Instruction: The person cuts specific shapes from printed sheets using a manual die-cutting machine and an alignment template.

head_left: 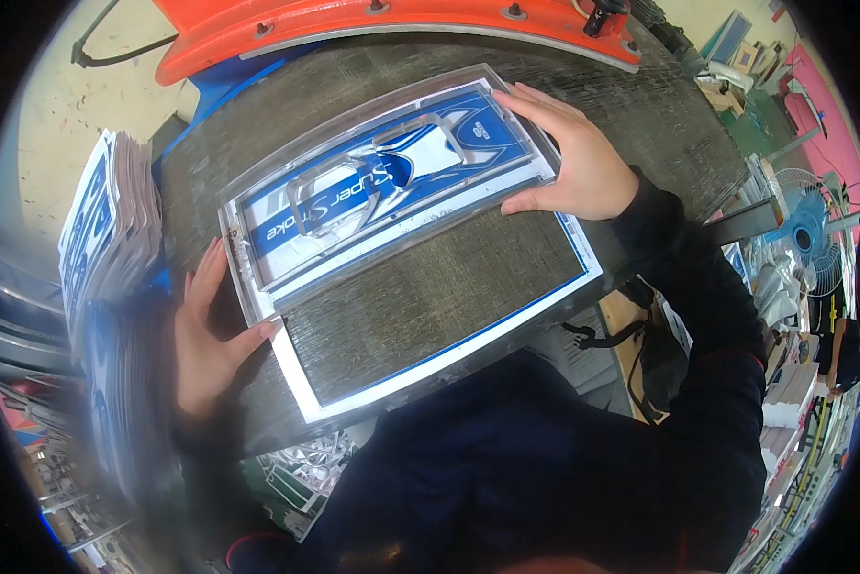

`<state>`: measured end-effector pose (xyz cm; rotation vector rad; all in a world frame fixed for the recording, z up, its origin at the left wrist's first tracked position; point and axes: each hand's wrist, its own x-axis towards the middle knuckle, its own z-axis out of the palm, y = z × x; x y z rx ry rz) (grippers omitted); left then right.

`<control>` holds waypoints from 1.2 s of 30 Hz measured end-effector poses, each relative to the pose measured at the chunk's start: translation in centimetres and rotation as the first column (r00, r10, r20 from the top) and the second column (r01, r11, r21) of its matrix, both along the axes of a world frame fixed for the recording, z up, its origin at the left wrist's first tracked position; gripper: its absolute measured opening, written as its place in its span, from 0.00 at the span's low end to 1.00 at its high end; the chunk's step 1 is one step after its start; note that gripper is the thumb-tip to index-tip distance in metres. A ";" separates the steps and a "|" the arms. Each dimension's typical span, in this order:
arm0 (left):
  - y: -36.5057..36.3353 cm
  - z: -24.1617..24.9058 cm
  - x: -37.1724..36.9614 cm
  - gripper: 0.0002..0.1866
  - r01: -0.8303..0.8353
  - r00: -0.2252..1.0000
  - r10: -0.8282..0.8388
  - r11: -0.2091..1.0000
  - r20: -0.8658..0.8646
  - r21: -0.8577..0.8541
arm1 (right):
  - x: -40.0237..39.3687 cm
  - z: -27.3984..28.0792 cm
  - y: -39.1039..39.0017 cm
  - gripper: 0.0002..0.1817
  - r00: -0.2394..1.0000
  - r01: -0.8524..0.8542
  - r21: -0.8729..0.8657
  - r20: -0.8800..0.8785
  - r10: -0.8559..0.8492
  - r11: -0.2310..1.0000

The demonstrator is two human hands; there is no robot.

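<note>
A clear rectangular frame-like die (387, 251) lies tilted on the dark worktable, over a blue and white printed sheet (353, 196) reading "Super Stroke". My right hand (583, 158) grips the die's right end, thumb at the near edge and fingers over the far corner. At the die's left end is my left hand (210, 335), its fingers spread along the side and the thumb tip at the near corner. Towards my body, a white sheet border with a blue line (449, 349) surrounds an opening that shows the dark table surface.
An orange machine part (430, 21) with bolts spans the table's far edge. Stacked printed sheets (114, 220) stand at the left. A metal bar (741, 222) juts out at the right, near a blue fan (803, 234). White scraps (320, 459) lie below the near edge.
</note>
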<state>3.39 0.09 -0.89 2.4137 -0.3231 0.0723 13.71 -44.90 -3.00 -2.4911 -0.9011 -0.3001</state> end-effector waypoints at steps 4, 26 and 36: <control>0.0 0.1 -0.1 0.50 -0.011 1.000 0.011 0.999 0.009 0.038 | 0.0 0.4 0.0 0.59 1.000 -0.016 -0.006 -0.004 0.016 1.000; 0.1 0.2 -0.5 0.54 0.015 0.999 -0.019 0.994 0.036 0.105 | -0.5 1.3 0.8 0.58 0.991 0.045 0.080 -0.128 -0.035 0.996; 0.2 0.0 -0.4 0.55 0.010 0.999 -0.014 0.995 0.040 0.098 | -0.5 1.3 0.8 0.59 0.992 0.040 0.069 -0.119 -0.032 0.997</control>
